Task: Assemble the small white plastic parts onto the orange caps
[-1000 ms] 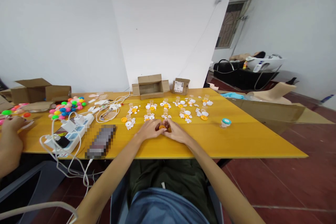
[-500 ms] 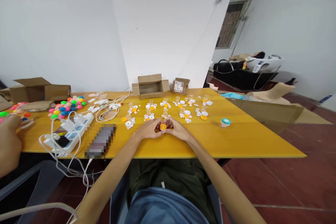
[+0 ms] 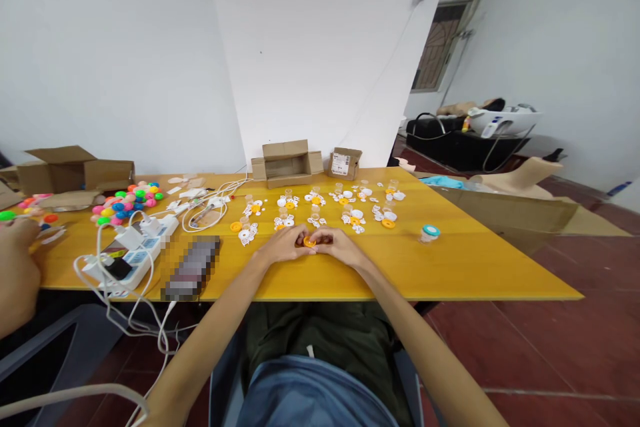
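Note:
My left hand (image 3: pixel 284 245) and my right hand (image 3: pixel 336 244) meet low over the yellow table (image 3: pixel 465 260), fingers curled together. Between their fingertips sits a small orange round cap (image 3: pixel 309 241), pinched from both sides. Just beyond my hands lie several small clear vials, orange and white caps and white cut-out pieces (image 3: pixel 320 210) scattered over the tabletop. A vial with a teal cap (image 3: pixel 429 233) stands alone to the right.
A power strip with plugs and white cables (image 3: pixel 137 247) and a blurred dark phone (image 3: pixel 193 267) lie at my left. Coloured balls (image 3: pixel 127 203) and cardboard boxes (image 3: pixel 287 163) sit further back. Another person's hand (image 3: pixel 17 260) works at the far left edge.
My hands have edged slightly away from me and closed tighter round the orange cap, which shows less than half a second ago. The other person's hand shifted a little.

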The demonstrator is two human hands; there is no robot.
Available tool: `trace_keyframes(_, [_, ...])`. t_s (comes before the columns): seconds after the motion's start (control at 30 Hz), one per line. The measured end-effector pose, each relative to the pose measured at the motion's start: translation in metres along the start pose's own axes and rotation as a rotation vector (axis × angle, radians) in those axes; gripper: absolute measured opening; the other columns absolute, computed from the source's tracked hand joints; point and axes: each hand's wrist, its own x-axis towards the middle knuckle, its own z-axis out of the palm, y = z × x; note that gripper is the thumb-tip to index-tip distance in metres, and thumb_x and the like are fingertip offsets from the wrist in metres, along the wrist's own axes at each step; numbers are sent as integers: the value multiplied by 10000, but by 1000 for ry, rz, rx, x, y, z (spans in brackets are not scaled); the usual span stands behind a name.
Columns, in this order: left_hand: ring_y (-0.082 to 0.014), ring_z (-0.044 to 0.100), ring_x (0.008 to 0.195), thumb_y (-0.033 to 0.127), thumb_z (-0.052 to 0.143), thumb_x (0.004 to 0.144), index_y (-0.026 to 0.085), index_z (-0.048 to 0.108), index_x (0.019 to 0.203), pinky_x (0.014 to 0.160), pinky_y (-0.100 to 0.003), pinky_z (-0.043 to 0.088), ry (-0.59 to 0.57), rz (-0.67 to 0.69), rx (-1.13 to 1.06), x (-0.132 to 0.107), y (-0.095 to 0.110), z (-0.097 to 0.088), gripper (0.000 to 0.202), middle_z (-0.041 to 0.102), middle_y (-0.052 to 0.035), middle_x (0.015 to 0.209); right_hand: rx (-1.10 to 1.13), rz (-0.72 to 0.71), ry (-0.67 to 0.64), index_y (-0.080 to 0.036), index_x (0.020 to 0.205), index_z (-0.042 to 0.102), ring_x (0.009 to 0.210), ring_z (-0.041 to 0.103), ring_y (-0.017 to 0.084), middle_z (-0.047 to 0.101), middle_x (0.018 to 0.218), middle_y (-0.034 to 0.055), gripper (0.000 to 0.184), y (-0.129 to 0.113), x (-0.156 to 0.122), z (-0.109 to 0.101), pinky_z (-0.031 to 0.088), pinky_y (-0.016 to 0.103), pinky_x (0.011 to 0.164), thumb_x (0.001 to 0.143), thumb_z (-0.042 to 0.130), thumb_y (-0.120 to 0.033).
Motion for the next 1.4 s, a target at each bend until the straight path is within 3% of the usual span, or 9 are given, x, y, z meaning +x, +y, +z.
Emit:
trace_keyframes(0.17, [-159, 577, 703, 438, 729, 807, 242, 580, 887, 654, -265, 419, 11, -2, -29, 1, -2, 2, 259, 616, 46, 747, -40, -30, -17, -225, 830, 763, 917, 679, 233, 750, 964, 48, 149, -3, -1, 0, 537, 374, 868, 756, 753, -354])
trace_keyframes(0.3, [-155, 568, 689, 430, 701, 824, 244, 587, 892, 643, -262, 412, 23, 14, -21, 1, -3, 3, 228, 613, 47, 735, -125, -48, 31, -220, 821, 759, 886, 677, 226, 749, 950, 53, 157, -5, -1, 3, 537, 348, 818, 802, 730, -373])
trace_keyframes(0.53, [-156, 560, 671, 445, 667, 846, 250, 601, 923, 638, -264, 411, 31, 33, 26, 2, -3, 5, 219, 609, 43, 717, -193, -76, 107, -224, 777, 714, 764, 636, 192, 706, 812, 10, 99, -5, -3, 7, 510, 318, 743, 763, 757, -313])
trace_keyframes(0.9, [-160, 562, 673, 440, 691, 831, 244, 612, 898, 643, -265, 407, 41, 9, 64, 3, 1, 7, 221, 598, 43, 699, -231, -132, 115, -232, 713, 708, 789, 645, 198, 713, 805, 15, 69, -7, -4, 5, 504, 312, 753, 774, 700, -201])
trace_keyframes(1.4, [-176, 590, 713, 427, 666, 849, 243, 638, 888, 670, -272, 426, 37, 19, 84, 2, 4, 6, 190, 607, 28, 709, -266, -136, 130, -240, 769, 709, 800, 663, 203, 737, 838, 14, 51, -3, -4, 5, 508, 322, 763, 815, 686, -240])
